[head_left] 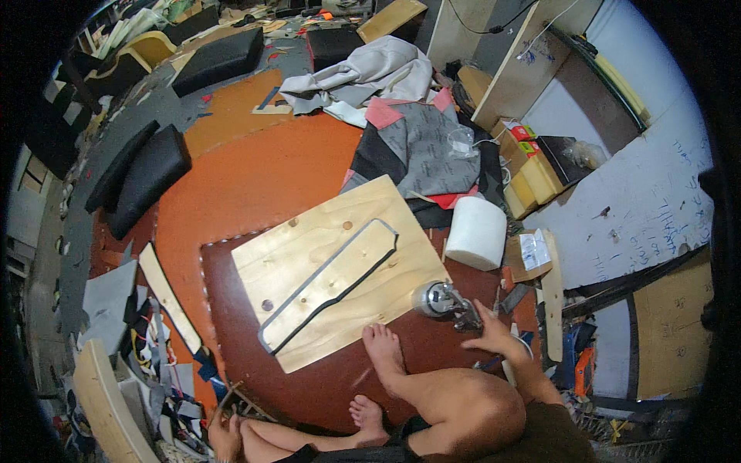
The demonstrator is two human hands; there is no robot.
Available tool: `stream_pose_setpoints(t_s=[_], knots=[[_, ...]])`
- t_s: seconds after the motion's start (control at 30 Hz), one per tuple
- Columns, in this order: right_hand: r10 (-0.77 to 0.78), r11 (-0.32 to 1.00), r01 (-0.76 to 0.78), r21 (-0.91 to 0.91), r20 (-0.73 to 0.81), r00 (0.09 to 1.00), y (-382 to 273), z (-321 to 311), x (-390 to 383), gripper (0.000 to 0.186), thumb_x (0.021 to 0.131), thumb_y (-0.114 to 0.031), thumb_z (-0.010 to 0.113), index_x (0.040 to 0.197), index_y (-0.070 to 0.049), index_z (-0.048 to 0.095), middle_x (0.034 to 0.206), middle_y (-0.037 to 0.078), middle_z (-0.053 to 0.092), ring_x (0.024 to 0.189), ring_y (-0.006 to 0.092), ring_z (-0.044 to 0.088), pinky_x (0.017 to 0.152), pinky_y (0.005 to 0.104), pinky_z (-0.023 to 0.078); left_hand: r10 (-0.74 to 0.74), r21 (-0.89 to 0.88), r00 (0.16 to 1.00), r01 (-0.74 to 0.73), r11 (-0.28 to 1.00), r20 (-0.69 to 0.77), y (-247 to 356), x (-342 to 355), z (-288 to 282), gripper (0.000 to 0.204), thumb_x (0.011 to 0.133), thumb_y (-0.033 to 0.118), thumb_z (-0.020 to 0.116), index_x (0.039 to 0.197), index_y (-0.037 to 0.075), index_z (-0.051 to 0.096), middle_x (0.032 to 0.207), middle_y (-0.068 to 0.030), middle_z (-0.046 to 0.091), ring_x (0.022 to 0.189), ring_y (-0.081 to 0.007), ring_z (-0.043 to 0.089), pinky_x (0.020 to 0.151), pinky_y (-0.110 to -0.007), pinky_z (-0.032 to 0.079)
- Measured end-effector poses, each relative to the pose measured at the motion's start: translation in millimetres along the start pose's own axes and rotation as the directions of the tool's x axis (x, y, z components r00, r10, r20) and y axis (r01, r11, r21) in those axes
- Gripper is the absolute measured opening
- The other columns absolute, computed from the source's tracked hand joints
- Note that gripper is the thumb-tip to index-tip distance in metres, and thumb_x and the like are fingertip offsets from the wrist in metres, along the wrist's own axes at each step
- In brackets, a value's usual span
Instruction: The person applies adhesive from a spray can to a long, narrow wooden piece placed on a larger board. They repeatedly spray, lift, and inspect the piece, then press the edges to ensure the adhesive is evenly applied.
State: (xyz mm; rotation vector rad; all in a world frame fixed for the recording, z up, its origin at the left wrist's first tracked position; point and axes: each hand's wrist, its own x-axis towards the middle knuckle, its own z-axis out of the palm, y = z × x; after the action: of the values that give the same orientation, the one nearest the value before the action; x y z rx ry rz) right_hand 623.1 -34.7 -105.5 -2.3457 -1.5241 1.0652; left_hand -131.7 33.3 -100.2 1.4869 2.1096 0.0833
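My right hand [492, 333] is beside a metal spray gun [463, 314] with a round silver cup [436, 299]. Its fingers are spread around the gun's near side, without a clear grip. My left hand [224, 438] is low at the left, by my shin; its fingers are mostly hidden. In front of my feet lies a pale plywood board [363, 204], flat and set at an angle. A long narrow loop of grey and black strip [332, 299] rests on it, running from near left to far right.
Beneath the board is dark red and orange sheeting [255, 177]. A white roll [476, 231] stands at the right, before piled grey fabric [432, 147]. Black padded pieces [150, 181] lie at left, near a thin wooden slat [170, 301] and scraps. A marked wall [648, 201] borders the right.
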Motion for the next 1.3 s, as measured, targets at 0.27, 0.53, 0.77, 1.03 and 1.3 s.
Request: stream_pose_setpoints(t_s=[0.27, 0.53, 0.77, 1.03, 1.3], knots=[[-0.185, 0.832, 0.408, 0.377, -0.504, 0.844, -63, 40, 73, 0.046, 0.097, -0.016, 0.073, 0.140, -0.002, 0.060, 0.123, 0.016, 0.066, 0.116, 0.0275, 0.064, 0.102, 0.0410, 0.049, 0.045, -0.029, 0.995, -0.047, 0.998, -0.091, 20, -42, -3, 0.063, 0.107, 0.059, 0.052, 0.138, 0.007, 0.069, 0.152, -0.0213, 0.057, 0.136, -0.0432, 0.055, 0.114, -0.052, 0.046], [0.109, 0.653, 0.164, 0.739, -0.307, 0.946, -130, 22, 73, 0.033, 0.108, -0.015, 0.060, 0.139, -0.004, 0.060, 0.100, 0.003, 0.073, 0.060, 0.0065, 0.056, 0.054, 0.0248, 0.048, -0.181, -0.083, 0.964, 0.167, 0.982, -0.197, 13, -14, 14, 0.045, 0.106, 0.034, 0.062, 0.120, -0.007, 0.072, 0.113, -0.0232, 0.076, 0.104, -0.0356, 0.073, 0.095, -0.042, 0.055], [0.091, 0.824, 0.171, 0.540, -0.424, 0.901, -145, 20, 86, 0.034, 0.105, -0.021, 0.068, 0.131, 0.001, 0.069, 0.094, 0.005, 0.076, 0.088, 0.0097, 0.069, 0.081, 0.0288, 0.055, -0.196, 0.158, 0.966, 0.222, 0.962, -0.167, 19, 14, 14, 0.053, 0.110, 0.043, 0.054, 0.094, -0.003, 0.075, 0.080, -0.0190, 0.072, 0.071, -0.0341, 0.066, 0.068, -0.045, 0.048], [0.040, 0.877, 0.223, 0.426, -0.527, 0.849, -157, 14, 111, 0.038, 0.102, -0.022, 0.072, 0.130, 0.002, 0.069, 0.101, 0.015, 0.079, 0.093, 0.0137, 0.073, 0.085, 0.0327, 0.057, -0.210, 0.116, 0.964, 0.230, 0.966, -0.162, 28, 23, 15, 0.054, 0.110, 0.044, 0.054, 0.091, -0.003, 0.073, 0.077, -0.0183, 0.070, 0.068, -0.0336, 0.063, 0.066, -0.045, 0.047], [0.036, 0.872, 0.236, 0.429, -0.536, 0.843, -175, 6, 127, 0.036, 0.101, -0.023, 0.073, 0.127, 0.002, 0.071, 0.096, 0.013, 0.078, 0.088, 0.0118, 0.071, 0.083, 0.0316, 0.056, -0.224, 0.118, 0.961, 0.244, 0.963, -0.160, 26, 24, 15, 0.055, 0.110, 0.044, 0.053, 0.089, -0.002, 0.072, 0.075, -0.0175, 0.068, 0.065, -0.0330, 0.061, 0.065, -0.046, 0.046]])
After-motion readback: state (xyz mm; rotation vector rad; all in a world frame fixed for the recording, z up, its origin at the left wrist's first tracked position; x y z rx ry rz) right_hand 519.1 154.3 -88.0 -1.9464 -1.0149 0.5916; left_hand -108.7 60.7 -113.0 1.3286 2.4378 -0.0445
